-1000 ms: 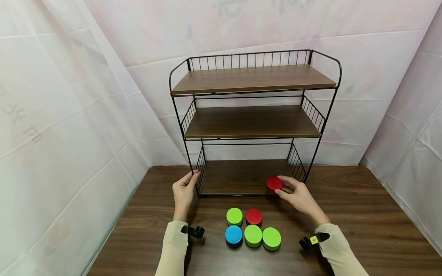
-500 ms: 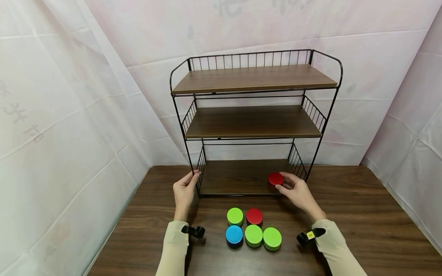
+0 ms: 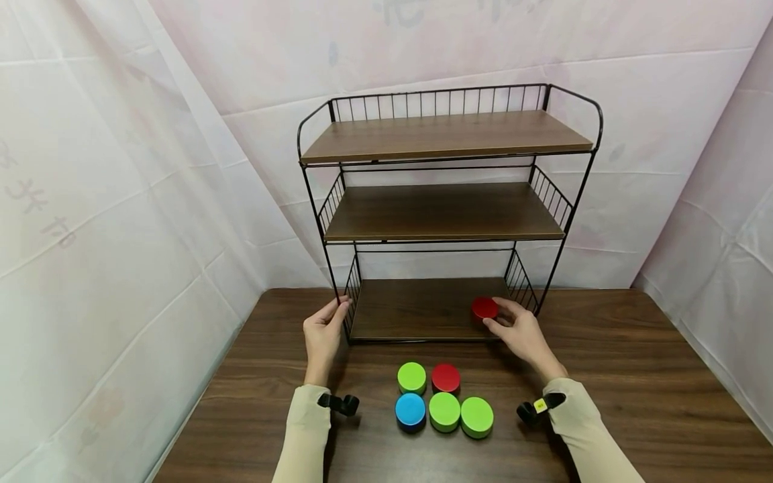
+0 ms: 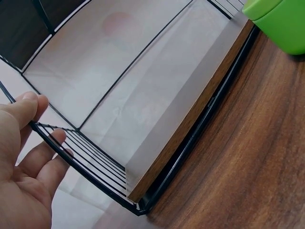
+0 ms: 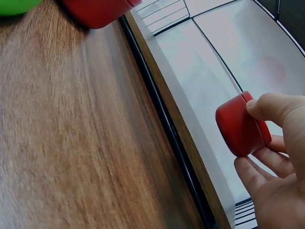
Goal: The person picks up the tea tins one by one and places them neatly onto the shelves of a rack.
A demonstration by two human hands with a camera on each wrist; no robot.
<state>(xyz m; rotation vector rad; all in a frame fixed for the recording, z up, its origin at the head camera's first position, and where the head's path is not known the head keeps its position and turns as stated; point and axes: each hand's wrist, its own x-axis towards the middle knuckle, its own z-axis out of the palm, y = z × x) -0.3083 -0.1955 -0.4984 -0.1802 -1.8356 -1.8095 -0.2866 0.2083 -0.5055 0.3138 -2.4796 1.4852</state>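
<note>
My right hand holds a small round red tin by its sides, at the right end of the bottom shelf. In the right wrist view the thumb lies on the lid edge of this red tin, with fingers under its other side. On the left, my left hand pinches the front post of the black wire rack. The left wrist view shows thumb and forefinger on the wire, the other fingers loosely bent by the side rail.
In front of the rack stand a red tin, a blue tin and several green tins on the wooden table. Above the bottom shelf are a middle shelf and a top shelf. A pale curtain hangs behind.
My right hand has carried the red tin farther back and slightly right over the bottom shelf. The left hand keeps its grip on the post. The tins on the table have stayed put.
</note>
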